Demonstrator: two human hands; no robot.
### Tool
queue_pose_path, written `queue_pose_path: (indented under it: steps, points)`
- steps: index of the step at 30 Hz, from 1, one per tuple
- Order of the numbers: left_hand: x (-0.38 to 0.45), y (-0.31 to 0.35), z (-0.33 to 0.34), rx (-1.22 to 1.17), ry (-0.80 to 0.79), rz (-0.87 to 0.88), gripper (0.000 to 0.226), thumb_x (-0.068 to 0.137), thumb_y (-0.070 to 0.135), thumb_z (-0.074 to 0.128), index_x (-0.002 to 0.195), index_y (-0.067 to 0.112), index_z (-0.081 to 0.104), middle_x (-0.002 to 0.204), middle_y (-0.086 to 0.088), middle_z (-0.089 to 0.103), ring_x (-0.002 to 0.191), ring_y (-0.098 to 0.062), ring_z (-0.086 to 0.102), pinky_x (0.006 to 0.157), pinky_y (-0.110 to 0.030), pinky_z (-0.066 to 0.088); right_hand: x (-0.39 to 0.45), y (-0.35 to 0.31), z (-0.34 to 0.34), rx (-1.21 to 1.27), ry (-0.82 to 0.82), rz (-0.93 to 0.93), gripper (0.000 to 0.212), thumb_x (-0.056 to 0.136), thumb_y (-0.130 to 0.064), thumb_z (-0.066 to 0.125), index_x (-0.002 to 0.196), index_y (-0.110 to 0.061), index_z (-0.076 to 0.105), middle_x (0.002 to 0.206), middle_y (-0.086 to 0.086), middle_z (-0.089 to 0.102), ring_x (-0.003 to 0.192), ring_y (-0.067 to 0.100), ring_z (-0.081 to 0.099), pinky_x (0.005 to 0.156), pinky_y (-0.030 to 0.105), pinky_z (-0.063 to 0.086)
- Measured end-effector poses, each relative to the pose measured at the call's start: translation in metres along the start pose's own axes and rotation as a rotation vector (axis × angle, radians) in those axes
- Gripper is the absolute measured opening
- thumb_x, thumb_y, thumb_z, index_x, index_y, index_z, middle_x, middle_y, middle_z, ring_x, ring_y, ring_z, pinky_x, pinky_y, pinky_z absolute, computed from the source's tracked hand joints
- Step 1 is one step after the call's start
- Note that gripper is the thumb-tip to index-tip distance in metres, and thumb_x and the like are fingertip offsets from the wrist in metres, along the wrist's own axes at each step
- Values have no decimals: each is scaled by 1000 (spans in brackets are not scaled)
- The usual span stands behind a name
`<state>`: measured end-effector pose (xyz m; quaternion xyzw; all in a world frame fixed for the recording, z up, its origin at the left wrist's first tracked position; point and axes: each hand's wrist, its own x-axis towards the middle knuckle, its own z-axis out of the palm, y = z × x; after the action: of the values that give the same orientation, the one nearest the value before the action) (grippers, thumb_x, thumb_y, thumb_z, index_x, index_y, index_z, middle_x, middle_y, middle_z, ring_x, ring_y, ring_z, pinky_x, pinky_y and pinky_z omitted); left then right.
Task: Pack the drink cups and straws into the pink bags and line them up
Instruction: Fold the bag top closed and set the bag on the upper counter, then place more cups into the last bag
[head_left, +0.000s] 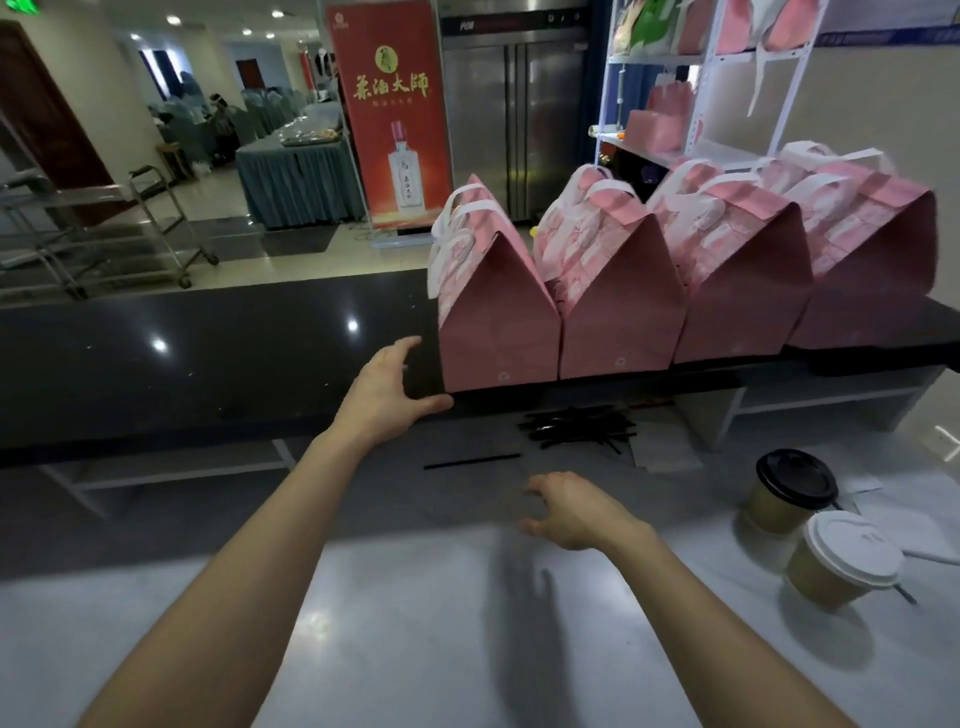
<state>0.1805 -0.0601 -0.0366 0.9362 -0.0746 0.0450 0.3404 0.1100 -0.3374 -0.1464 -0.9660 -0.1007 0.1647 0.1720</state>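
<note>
- Head view: four pink bags (618, 306) stand in a row along the near edge of the dark raised bench (208, 353), touching side by side, tops folded shut with white handles up, so what is in them cannot be seen.
- Two lidded paper cups sit toward the right edge of the pale lower bench (415, 639): the black-lidded cup (792, 491) behind, the white-lidded cup (844, 558) just in front.
- A pile of black straws (576, 427) lies under the raised bench's overhang, partly in shadow; a single straw (471, 461) lies apart, nearer.
- The left hand (387, 395) is spread and released at the raised bench's near edge, just beside the leftmost bag; whether it touches the bag is unclear.
- The right hand (571, 512) hovers over the lower bench, fingers loosely curved, holding nothing.
- The raised bench stretches bare to the left of the bags.
</note>
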Motion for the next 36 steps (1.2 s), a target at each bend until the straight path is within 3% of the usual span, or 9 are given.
queue_pose_path:
  steps: [3, 7, 14, 20, 24, 26, 29, 33, 36]
  points:
    - [-48, -43, -22, 258, -65, 33, 79, 86, 54, 88, 154, 32, 55, 155, 7, 55, 138, -16, 58, 111, -46, 55, 12, -29, 11, -23, -43, -67, 66, 100, -52, 71, 156, -22, 53, 154, 3, 60, 133, 25, 61, 105, 39, 53]
    - [-126, -108, -50, 446, -114, -103, 64, 92, 56, 80, 148, 34, 59, 151, 9, 57, 136, -19, 59, 109, -42, 52, 28, -91, 32, -47, -68, -184, 67, 100, -55, 70, 157, -24, 52, 157, 1, 57, 138, 25, 58, 110, 40, 51]
    - [-249, -216, -123, 430, -67, -417, 57, 95, 57, 77, 145, 34, 61, 151, 12, 57, 132, -15, 60, 108, -40, 51, 49, -241, 81, -50, -119, -390, 61, 100, -53, 70, 153, -29, 56, 153, -3, 60, 131, 20, 62, 107, 39, 54]
    - [-341, -305, -204, 344, 44, -536, 51, 94, 53, 80, 139, 33, 66, 139, 13, 66, 117, -10, 68, 98, -38, 56, 53, -395, 131, -80, -168, -527, 57, 100, -53, 70, 151, -30, 58, 150, -3, 62, 127, 20, 65, 104, 40, 55]
    - [-398, -364, -270, 329, 230, -589, 33, 91, 59, 79, 111, 35, 71, 94, 17, 74, 84, -5, 70, 77, -37, 61, 45, -497, 168, -85, -201, -589, 56, 100, -52, 70, 150, -29, 60, 144, -5, 66, 129, 18, 64, 102, 39, 54]
    - [-419, -388, -301, 373, 379, -603, 37, 89, 65, 77, 101, 34, 61, 76, 15, 68, 71, -9, 67, 60, -32, 49, 42, -539, 182, -82, -210, -605, 56, 100, -51, 70, 150, -28, 60, 144, -5, 66, 129, 19, 64, 104, 41, 54]
    - [-433, -416, -338, 432, 579, -594, 55, 88, 65, 80, 120, 33, 49, 67, 13, 61, 59, -8, 59, 52, -26, 38, 39, -585, 201, -82, -213, -603, 55, 101, -51, 70, 149, -26, 60, 147, -3, 65, 128, 19, 64, 105, 42, 54]
    - [-423, -443, -366, 393, 477, -564, 91, 90, 68, 76, 163, 49, 25, 98, 2, 65, 82, -22, 66, 74, -40, 57, 41, -620, 218, -94, -200, -578, 54, 101, -50, 69, 148, -25, 62, 146, -5, 65, 123, 18, 67, 103, 41, 55]
    - [-408, -452, -369, 337, 332, -581, 76, 93, 61, 78, 159, 37, 49, 131, -7, 55, 111, -31, 65, 101, -46, 56, 43, -631, 221, -66, -126, -551, 47, 101, -48, 70, 142, -25, 67, 139, -6, 70, 119, 15, 69, 99, 37, 56]
